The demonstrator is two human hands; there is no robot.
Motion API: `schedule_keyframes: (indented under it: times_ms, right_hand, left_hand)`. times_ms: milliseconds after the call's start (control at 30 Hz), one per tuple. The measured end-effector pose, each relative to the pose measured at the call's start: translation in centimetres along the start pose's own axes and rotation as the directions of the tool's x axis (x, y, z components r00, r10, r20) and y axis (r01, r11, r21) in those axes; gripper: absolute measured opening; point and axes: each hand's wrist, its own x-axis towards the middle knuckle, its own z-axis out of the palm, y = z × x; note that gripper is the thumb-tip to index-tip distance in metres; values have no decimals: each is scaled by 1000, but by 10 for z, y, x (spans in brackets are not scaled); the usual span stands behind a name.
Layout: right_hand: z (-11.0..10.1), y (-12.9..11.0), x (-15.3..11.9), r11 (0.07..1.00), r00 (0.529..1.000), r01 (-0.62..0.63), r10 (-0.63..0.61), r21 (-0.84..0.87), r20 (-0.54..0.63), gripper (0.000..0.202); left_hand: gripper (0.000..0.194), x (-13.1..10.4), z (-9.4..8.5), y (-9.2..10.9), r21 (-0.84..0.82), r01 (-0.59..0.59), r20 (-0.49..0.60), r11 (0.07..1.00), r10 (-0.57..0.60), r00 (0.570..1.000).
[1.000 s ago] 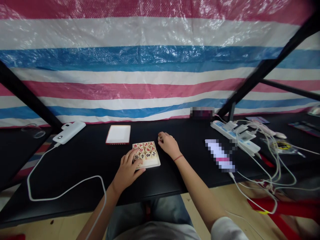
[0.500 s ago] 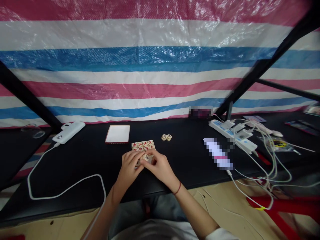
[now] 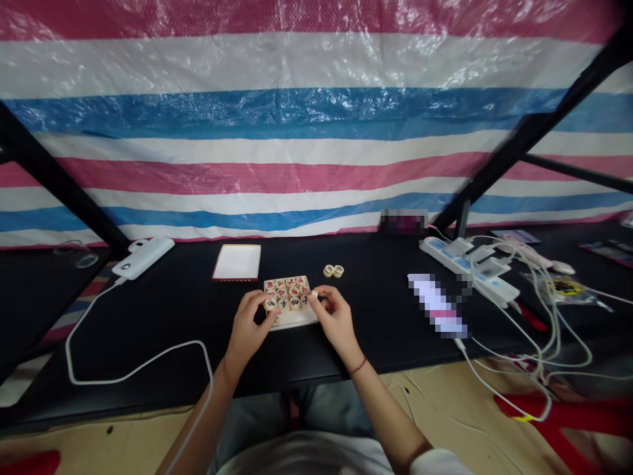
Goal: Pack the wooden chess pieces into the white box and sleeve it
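A shallow white box [image 3: 297,318] sits in front of me, filled in rows with round Chinese chess pieces, red characters at the back and black ones nearer. Its near strip is bare except at the left corner, where a piece shows partly behind my thumb. My left hand [image 3: 250,321] rests at the box's left side, thumb and forefinger apart around the end of the black row [image 3: 295,302]. At the right edge, my right hand [image 3: 337,318] pinches a pale chess piece [image 3: 314,294], seen nearly edge-on. Two short stacks of chess pieces [image 3: 333,270] stand behind the box.
A box lid [image 3: 237,262] lies back left. Farther left is a white power bank [image 3: 143,257] with a cable looping toward my left arm. To the right are a phone [image 3: 438,305], a power strip [image 3: 469,270] and tangled white cables. A striped sheet [image 3: 297,165] hangs behind.
My hands have moved apart from over the box's middle, the left to its left side and the right to its right edge. The rows of pieces now show. The view has shifted slightly.
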Motion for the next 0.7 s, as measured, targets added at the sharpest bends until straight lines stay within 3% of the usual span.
schedule_keyframes:
  times_ms: [133,333,500,600,700]
  right_hand:
    - [-2,10,1,1000,992,7,-7,5,-129,40]
    - [-2,12,-4,998,996,31,-35,-53,-80,35]
    - [-3,-6,-11,944,989,137,-115,-301,88,28]
    - [0,-23,-15,844,959,245,-141,-477,244,24]
    - [7,-37,-16,704,927,298,-54,-645,371,22]
  left_hand:
    - [13,1,-1,11,89,-98,110,991,88,990]
    - [6,0,3,22,227,-204,267,952,141,953]
    - [8,-3,0,19,288,-245,285,926,161,945]
    - [10,-6,-1,17,300,-255,297,919,164,941]
    - [14,-7,-1,17,305,-226,263,925,147,954]
